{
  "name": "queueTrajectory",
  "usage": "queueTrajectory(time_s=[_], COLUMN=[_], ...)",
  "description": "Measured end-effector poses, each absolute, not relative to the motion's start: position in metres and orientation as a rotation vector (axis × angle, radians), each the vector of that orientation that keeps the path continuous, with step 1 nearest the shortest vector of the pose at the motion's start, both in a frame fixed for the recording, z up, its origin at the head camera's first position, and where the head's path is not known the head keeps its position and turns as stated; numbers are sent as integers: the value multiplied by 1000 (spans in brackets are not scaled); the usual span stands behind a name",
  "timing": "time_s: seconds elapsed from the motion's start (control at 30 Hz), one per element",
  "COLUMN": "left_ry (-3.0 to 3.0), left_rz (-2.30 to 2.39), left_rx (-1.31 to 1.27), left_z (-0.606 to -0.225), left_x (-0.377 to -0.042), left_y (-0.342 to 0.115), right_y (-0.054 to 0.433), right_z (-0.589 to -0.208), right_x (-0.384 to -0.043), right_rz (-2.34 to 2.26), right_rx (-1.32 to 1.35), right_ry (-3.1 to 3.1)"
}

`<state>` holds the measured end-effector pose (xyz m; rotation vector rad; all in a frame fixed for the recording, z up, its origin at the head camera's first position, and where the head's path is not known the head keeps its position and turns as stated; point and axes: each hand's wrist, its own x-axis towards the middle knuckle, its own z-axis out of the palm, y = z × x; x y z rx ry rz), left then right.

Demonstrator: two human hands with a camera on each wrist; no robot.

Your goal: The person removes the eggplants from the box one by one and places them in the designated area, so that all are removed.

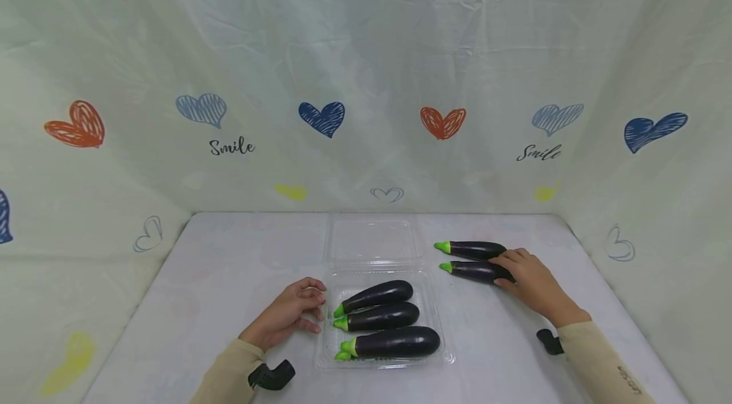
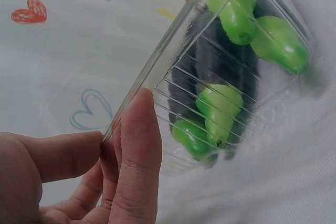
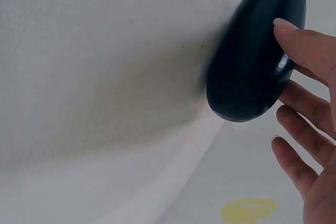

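A clear plastic container [image 1: 443, 353] with its lid [image 1: 372, 242] folded open behind holds several dark purple eggplants [image 1: 400, 342] with green stem ends. An extra green stem [image 1: 343, 356] peeks from beside the front one, its body hidden. At the container's left rim, my left hand [image 1: 291, 312] pinches the edge between thumb and fingers [image 2: 139, 150]. To the right, two more eggplants lie side by side on the table. My right hand [image 1: 528, 280] grips the nearer eggplant [image 1: 471, 271] by its blunt end, the thumb on top in the right wrist view. The farther eggplant [image 1: 471, 249] lies right at its fingertips.
A white cloth covers the table [image 1: 246, 251]. Behind it and at both sides hangs a pale curtain [image 1: 377, 61] printed with hearts and the word Smile. Black wrist mounts [image 1: 271, 375] sit at both beige sleeves [image 1: 229, 372].
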<state>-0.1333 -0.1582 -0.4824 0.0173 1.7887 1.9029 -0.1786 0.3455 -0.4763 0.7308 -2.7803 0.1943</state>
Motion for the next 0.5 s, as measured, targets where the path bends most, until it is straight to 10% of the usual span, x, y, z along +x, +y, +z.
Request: queueTrajectory(time_s=[0.5], left_ry=[1790], left_rz=[1905], left_rx=[23], left_z=[-482], left_x=[-133], left_y=[-158], right_y=[340], right_z=[-474], right_x=[-177], right_rz=[180], right_rx=[718], right_ry=[-2737])
